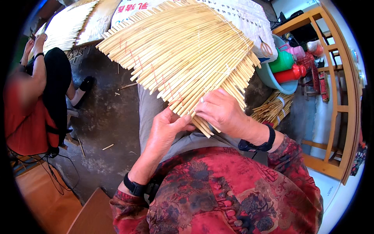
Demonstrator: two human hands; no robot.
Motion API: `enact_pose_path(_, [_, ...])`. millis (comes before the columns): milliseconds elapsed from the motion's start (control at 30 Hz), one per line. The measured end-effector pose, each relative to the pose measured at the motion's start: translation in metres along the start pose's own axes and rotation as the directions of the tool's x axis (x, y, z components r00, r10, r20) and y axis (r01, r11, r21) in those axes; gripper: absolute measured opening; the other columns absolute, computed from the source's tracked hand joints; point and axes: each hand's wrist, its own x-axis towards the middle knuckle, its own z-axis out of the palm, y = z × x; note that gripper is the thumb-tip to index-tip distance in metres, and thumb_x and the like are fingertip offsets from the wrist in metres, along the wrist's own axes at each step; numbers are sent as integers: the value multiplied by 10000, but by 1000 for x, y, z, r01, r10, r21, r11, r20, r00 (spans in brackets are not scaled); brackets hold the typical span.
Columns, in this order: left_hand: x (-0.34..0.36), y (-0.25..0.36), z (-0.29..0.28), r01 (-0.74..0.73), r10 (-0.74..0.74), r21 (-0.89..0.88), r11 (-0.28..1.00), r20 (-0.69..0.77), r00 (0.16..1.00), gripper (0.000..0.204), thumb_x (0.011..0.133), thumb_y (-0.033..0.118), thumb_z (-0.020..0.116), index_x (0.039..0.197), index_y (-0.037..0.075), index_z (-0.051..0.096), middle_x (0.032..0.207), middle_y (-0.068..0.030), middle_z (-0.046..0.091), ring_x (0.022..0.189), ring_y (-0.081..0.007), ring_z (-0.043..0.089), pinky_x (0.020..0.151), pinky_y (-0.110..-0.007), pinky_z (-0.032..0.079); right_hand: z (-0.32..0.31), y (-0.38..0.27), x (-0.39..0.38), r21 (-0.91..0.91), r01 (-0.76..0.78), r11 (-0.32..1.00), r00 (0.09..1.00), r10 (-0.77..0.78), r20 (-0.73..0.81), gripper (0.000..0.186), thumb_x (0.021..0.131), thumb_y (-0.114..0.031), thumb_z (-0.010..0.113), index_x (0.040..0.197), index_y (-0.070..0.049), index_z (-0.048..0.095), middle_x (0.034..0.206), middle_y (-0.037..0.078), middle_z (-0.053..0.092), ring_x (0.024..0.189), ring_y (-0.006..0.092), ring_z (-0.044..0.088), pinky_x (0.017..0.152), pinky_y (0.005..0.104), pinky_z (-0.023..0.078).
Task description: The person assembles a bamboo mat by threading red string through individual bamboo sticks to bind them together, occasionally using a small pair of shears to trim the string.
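A mat of pale, straight plant stalks (175,54) lies slanted over my lap, its far part resting on a white printed sheet. Red thread (152,72) crosses it in slanting stitches on the left, and white thread (228,71) runs along the right. My left hand (163,128) pinches the stalk ends at the near corner, thumb on top. Beside it, my right hand (222,111) is closed on the same near edge, its fingertips close to the left thumb. Whether a needle or thread end is between the fingers is hidden.
Scissors (265,47) lie on the white sheet (249,19). At right are a light-blue basin (269,77), a green flask (282,61), a red flask (290,74), a stalk bundle (274,109) and a wooden frame (333,117). Another person (29,117) sits left by another mat (72,27).
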Motion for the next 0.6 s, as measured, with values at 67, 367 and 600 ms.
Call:
enact_pose_path(67, [0, 1, -1, 3, -3, 11, 1000, 18, 1000, 423, 912, 86, 583, 1306, -16, 466, 1210, -95, 581, 1023, -159, 601, 799, -309, 558, -7, -2, 7, 16, -24, 1000, 995, 22, 100, 97, 767, -144, 643, 827, -83, 598, 800, 47, 539, 801, 227, 569, 719, 355, 435])
enact_pose_path(367, [3, -4, -5, -16, 16, -4, 1000, 39, 999, 450, 901, 95, 596, 1316, -10, 459, 1155, -86, 591, 980, -146, 606, 772, -292, 560, -7, 5, 30, -53, 157, 986, 947, -135, 291, 127, 721, -94, 648, 780, -63, 540, 747, 73, 485, 712, 263, 520, 664, 370, 420])
enact_pose_path(600, [6, -5, -7, 7, -7, 129, 992, 3, 1000, 418, 887, 112, 606, 1276, -7, 508, 1113, -87, 620, 981, -154, 613, 739, -285, 561, -7, 1, 20, -220, 226, 949, 955, -171, 242, 157, 676, -137, 637, 740, -59, 516, 737, 67, 479, 715, 246, 520, 653, 359, 416])
